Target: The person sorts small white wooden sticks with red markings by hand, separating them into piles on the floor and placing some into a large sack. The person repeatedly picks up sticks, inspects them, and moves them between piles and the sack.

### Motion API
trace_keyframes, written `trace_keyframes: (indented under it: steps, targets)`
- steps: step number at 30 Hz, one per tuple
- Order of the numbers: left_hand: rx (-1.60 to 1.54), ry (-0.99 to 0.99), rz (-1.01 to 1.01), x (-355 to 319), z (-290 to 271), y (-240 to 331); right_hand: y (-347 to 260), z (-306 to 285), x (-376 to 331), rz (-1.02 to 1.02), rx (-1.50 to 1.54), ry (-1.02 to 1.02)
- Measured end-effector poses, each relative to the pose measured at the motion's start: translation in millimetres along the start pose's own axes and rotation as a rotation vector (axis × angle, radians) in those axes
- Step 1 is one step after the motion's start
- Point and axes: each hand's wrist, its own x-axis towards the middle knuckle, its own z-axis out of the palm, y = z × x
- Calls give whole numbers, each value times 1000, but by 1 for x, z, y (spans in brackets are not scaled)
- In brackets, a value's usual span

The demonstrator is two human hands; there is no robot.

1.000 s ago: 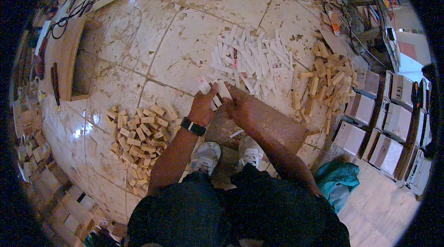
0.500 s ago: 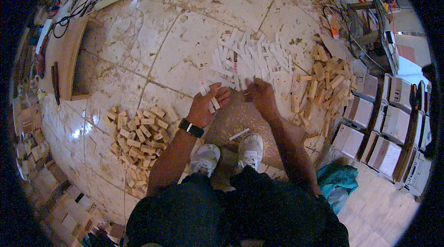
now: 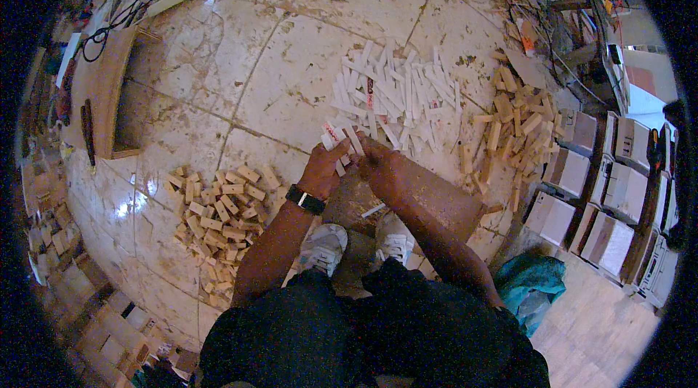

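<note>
My left hand [image 3: 321, 172] is closed around a few white strips [image 3: 334, 136], one with red print, that stick out past the fingers. Right beside it, my right hand [image 3: 385, 173] has its fingertips pinched on another white strip [image 3: 355, 141], meeting the left hand's bundle. Where the two hands meet, the fingers partly hide the strips. Just beyond them, a loose heap of white strips [image 3: 407, 93] lies on the floor. Below the hands is a brown board [image 3: 440, 195] sprinkled with wood crumbs, and a single short white strip [image 3: 373, 210] rests on it near my shoes.
Small wooden blocks [image 3: 222, 213] are piled at the left, and more wood pieces [image 3: 520, 122] at the right. A wooden box [image 3: 109, 97] stands far left. Boxy stacked pieces [image 3: 571, 173] line the right side, near a teal bag [image 3: 531, 282]. Cables [image 3: 563, 72] hang at the upper right.
My right hand has come left from the edge of the strip heap to my left hand, bringing a strip. The left hand has turned and closed more around its strips.
</note>
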Motion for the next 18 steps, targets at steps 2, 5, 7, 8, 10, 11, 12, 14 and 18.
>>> trace_keyframes:
  steps: [2, 5, 7, 8, 10, 11, 12, 14, 18]
  targets:
    - [97, 28, 29, -1, -2, -1, 3, 0, 3, 169, 96, -122]
    - [67, 21, 75, -2, -1, -1, 17, 0, 16, 272, 97, -139]
    - [-219, 16, 41, 1, 3, 1, 27, -6, 25, 257, -53, 14]
    - [-467, 11, -4, 2, 5, 1, 30, -11, 29, 216, -176, 152]
    - [-796, -17, -68, 6, 6, 3, 33, -20, 37, 8, -407, 512]
    - [-878, -41, -85, 8, 5, 4, 32, -24, 40, -163, -513, 730]
    - [-962, -67, -103, 10, 5, 4, 30, -23, 39, -217, -532, 811]
    - [-809, -136, -75, 11, 3, 3, 25, -18, 36, -106, -382, 509]
    - [-680, -125, -164, 9, 3, 3, 20, 5, 20, -48, 83, -137]
